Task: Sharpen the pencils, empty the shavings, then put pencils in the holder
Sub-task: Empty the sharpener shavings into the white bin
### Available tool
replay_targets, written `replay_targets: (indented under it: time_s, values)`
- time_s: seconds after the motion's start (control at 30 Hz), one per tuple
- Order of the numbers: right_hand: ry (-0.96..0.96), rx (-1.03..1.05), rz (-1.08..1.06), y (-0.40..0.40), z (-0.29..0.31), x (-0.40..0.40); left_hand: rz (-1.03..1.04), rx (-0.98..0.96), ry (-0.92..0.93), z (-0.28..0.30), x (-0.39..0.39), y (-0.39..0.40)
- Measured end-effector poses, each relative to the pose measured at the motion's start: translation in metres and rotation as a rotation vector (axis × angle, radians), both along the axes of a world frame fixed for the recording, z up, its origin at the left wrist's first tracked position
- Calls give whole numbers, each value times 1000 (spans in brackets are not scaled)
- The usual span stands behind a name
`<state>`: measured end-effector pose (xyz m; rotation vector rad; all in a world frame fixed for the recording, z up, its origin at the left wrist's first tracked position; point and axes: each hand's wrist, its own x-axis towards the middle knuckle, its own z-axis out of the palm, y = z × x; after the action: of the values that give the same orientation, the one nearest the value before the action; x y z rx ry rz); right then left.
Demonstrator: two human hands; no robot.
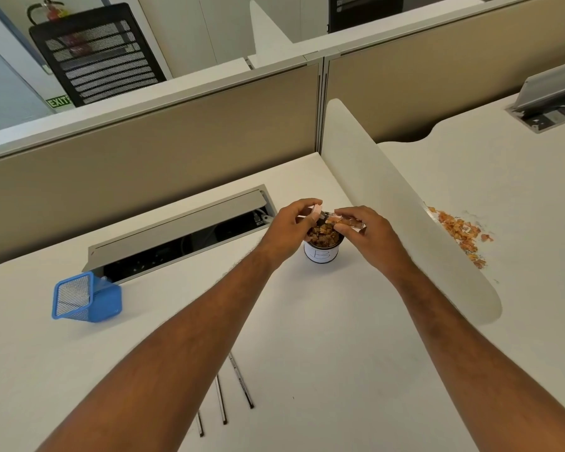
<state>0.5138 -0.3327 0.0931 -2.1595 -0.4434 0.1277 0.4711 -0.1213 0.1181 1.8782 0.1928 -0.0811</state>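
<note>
Head view, frame centre: our left hand (292, 223) and right hand (361, 230) pinch the sharpener (340, 219) over the shavings cup (322, 249), emptying. Next, we judge: pencils (222, 399) into the blue holder (85, 296).

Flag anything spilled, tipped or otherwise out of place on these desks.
Two things. Pencil shavings lie scattered on the neighbouring desk, right of the curved divider, not in the small cup that already holds shavings. The blue mesh holder lies tipped on its side, empty.
</note>
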Motion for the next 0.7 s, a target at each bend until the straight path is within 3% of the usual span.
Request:
replay_targets:
  time_s: [0.23, 0.47, 0.7]
  values:
    - [-29, -83, 81, 0, 0, -5, -21, 123, -10, -1, -7, -2]
    - [-102, -171, 116, -1, 4, -6, -237, 609, -135, -5, -6, 2]
    - [-154, -144, 102, -5, 8, -4, -221, 639, -123, -11, -8, 2]
